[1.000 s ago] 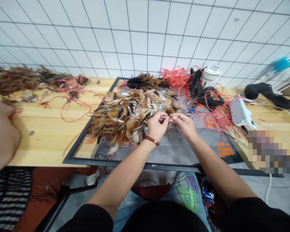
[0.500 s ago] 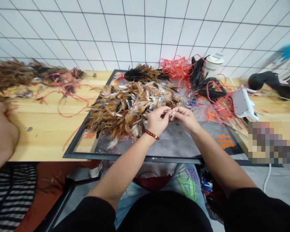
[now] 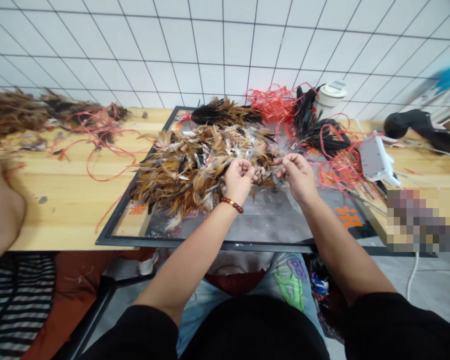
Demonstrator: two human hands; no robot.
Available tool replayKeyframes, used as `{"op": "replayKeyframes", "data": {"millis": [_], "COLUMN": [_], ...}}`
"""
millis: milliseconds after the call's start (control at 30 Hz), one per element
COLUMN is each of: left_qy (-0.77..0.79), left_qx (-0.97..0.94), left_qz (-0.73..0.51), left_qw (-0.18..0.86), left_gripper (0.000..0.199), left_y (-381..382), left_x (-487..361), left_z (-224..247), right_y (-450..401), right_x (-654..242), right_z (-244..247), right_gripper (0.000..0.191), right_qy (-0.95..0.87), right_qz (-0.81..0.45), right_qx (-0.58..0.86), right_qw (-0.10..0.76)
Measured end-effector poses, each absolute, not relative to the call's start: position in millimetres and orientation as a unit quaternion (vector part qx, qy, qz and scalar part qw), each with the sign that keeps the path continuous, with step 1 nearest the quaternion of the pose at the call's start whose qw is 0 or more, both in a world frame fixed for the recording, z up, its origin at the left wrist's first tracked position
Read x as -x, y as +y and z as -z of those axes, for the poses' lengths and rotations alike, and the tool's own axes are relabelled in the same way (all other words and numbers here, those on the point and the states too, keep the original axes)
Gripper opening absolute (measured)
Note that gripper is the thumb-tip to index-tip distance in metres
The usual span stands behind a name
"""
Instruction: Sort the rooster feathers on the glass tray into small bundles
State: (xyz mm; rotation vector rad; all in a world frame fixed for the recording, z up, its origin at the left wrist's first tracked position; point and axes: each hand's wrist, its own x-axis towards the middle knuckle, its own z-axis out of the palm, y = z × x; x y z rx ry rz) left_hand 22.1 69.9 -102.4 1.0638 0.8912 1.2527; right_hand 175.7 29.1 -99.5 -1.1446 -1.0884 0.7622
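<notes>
A broad heap of brown and white feathers (image 3: 198, 170) lies on a black-framed glass panel (image 3: 285, 225). My left hand (image 3: 239, 180), with a red bead bracelet (image 3: 232, 204) at the wrist, is over the heap's right front edge, thumb and fingertips pinched together. Whatever is in that pinch is too small to tell against the feathers. Apart from it, my right hand (image 3: 298, 177) hovers by the heap's right end, thumb and forefinger closed. What its fingers hold, if anything, I cannot make out.
Behind the heap lies a bundle of dark brown feathers (image 3: 225, 111). Pink-red plastic string (image 3: 273, 107), black feathers (image 3: 309, 132), a white box (image 3: 377, 157) and a lidded white jar (image 3: 330, 97) are at the right. Another person's arm (image 3: 2, 210) rests at the left, near more feathers (image 3: 15, 115).
My hands were together at the fingertips and have moved apart, the left slightly left and the right to the right. The feather heap looks the same.
</notes>
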Motion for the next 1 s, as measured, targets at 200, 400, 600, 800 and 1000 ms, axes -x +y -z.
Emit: {"op": "replayKeyframes", "data": {"millis": [200,400,600,800,1000], "left_qy": [0.317,0.312,0.243,0.299,0.308], "left_qx": [-0.457,-0.496,-0.561,-0.493,-0.505], "left_qz": [-0.524,-0.504,-0.406,-0.52,-0.543], "left_qw": [0.645,0.634,0.68,0.63,0.596], "left_gripper": [0.027,0.025,0.041,0.046,0.031], "left_y": [66,61,53,55,57], "left_x": [-21,-23,-25,-25,-26], "left_z": [99,101,98,99,104], "right_y": [20,22,17,13,14], "right_x": [-163,-177,-169,-157,-160], "right_z": [100,98,99,102,98], "right_gripper": [0.044,0.031,0.024,0.023,0.019], "right_qy": [-0.611,-0.53,-0.55,-0.641,-0.717], "right_qz": [-0.267,-0.164,-0.187,-0.114,-0.029], "right_qx": [0.509,0.546,0.496,0.524,0.542], "right_qw": [0.544,0.628,0.646,0.549,0.437]}}
